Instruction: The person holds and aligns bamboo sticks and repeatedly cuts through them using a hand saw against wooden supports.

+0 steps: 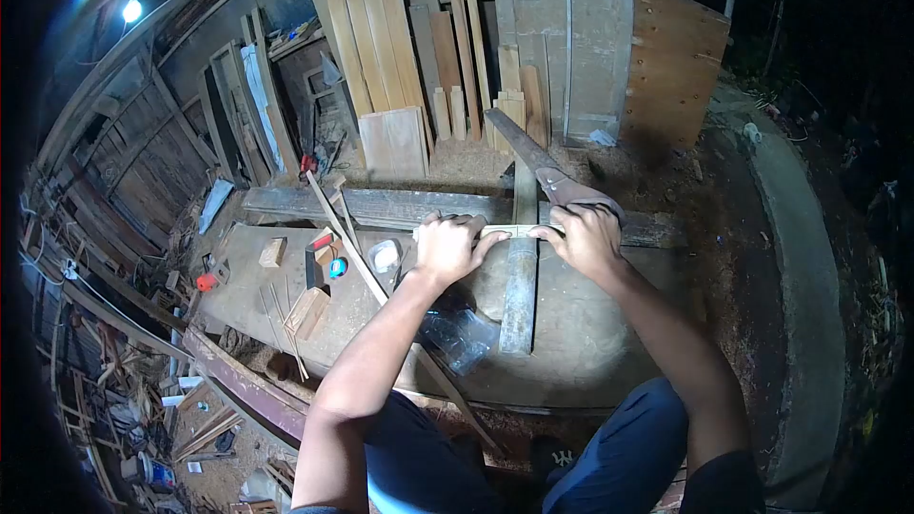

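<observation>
A short, thin wooden strip (507, 230) spans the gap between my two hands. My left hand (446, 247) is closed round its left end, thumb pointing inward along it. At the other end, my right hand (588, 240) is closed on the strip, its thumb also turned inward. The strip crosses over a narrow grey plank (520, 300); whether it touches the plank I cannot tell. Just beyond my right hand is a handsaw (529, 154), blade pointing away to the upper left. My right hand partly covers the saw's handle, and any contact there is unclear.
A worktable (590, 343) holds a blue tape measure (337, 267), a white container (384, 255), wood blocks (307, 312) and a clear plastic bag (461, 335). A long beam (400, 207) lies across its far side. Boards (367, 29) and a panel (676, 67) lean behind.
</observation>
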`<state>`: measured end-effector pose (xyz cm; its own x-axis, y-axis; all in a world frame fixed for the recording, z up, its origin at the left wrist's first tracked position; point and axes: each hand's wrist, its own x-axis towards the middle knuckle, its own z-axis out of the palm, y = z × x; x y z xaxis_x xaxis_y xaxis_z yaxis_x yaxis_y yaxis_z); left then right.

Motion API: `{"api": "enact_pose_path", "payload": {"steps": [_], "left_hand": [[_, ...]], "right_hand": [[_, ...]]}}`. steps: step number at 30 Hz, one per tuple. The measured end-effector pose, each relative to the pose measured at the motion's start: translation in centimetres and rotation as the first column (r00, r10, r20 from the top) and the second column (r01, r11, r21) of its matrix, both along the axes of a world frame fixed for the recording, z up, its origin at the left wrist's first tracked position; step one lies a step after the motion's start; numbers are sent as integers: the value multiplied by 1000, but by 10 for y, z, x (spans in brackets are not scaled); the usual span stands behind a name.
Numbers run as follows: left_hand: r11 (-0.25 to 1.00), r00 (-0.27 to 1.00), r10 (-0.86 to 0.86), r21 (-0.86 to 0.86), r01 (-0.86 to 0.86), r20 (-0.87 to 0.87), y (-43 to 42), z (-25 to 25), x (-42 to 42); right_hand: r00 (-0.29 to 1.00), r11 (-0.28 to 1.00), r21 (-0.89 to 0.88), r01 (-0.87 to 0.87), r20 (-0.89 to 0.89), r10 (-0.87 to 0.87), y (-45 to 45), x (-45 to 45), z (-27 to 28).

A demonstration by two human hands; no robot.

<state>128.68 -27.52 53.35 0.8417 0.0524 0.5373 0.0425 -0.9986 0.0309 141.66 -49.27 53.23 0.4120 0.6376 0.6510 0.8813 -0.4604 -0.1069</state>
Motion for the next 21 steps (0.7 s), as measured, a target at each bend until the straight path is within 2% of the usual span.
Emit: {"api": "enact_pose_path", "payload": {"steps": [3,5,8,12,14,15,18,19,21], "left_hand": [[997,993,-70,-5,71,100,6,-5,2],[1000,998,-28,-4,28,-59,8,-2,1],[994,992,-52,-106,39,-118,13,-2,4],[988,976,-39,-155,5,-214,13,6,2],[976,941,-34,-214,-41,-337,14,7,2],[976,940,-36,-215,-40,-340,14,6,1],[966,912,-9,-238,-97,-410,18,-1,1],[956,906,-14,-271,-112,-422,21,-9,4],[943,901,-29,-312,-120,-434,21,-15,10]], "right_hand": [[1000,1000,-21,13,-23,-13,-1,-3,-2],[996,999,-40,33,-87,-36,0,-4,-9],[983,995,-83,57,-168,-70,-2,-3,-17],[965,989,-134,64,-243,-95,-1,-8,-13],[957,997,-69,38,-285,-56,-1,-9,-16],[956,997,-71,39,-288,-58,0,-8,-18],[882,995,30,98,-466,-73,1,-1,-22],[880,995,23,101,-468,-78,0,-1,-22],[892,980,128,150,-444,-79,-6,-1,-19]]}}
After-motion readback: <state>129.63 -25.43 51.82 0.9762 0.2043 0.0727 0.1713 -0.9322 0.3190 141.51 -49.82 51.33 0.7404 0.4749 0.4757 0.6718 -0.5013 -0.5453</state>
